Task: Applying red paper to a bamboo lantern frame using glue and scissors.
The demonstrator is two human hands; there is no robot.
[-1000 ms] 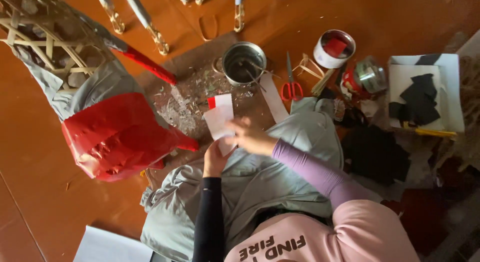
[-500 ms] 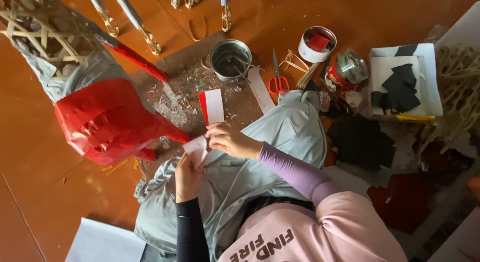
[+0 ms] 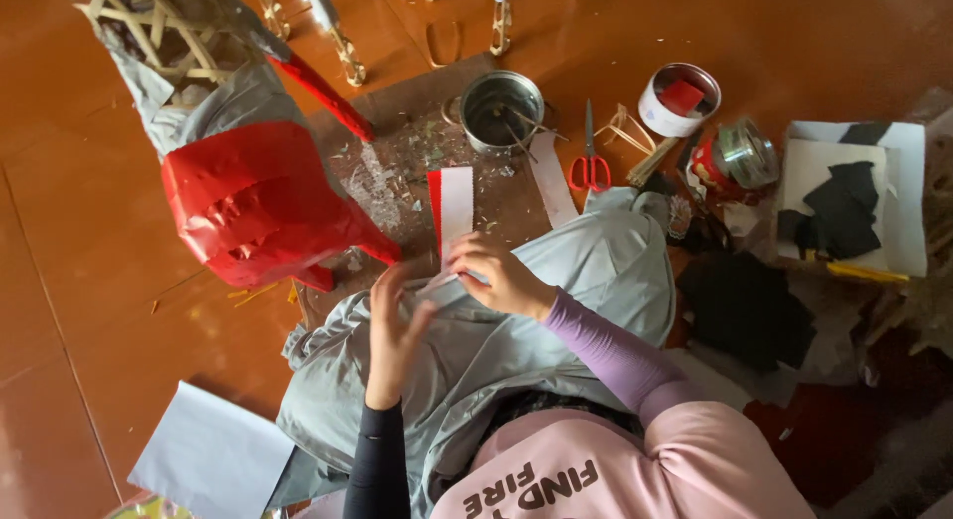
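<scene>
Over the lap, right hand (image 3: 501,279) pinches a paper strip (image 3: 456,206); left hand (image 3: 395,325) open, fingers spread beside it; peeling step, needs steady pull.

Craft workspace: floor-level scissors (image 3: 592,168), paste pot (image 3: 502,108), paper scraps (image 3: 840,206).

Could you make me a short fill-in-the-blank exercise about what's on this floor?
1. The scissors beside the metal pot have ____ handles.
2. The right hand pinches the near end of a strip of paper that is white with a ____ edge.
3. The pieces lying on the white tray at the right are ____ in colour.
4. The left hand hovers over the ____ cloth on the person's lap.

Missing words: red; red; black; grey
</scene>
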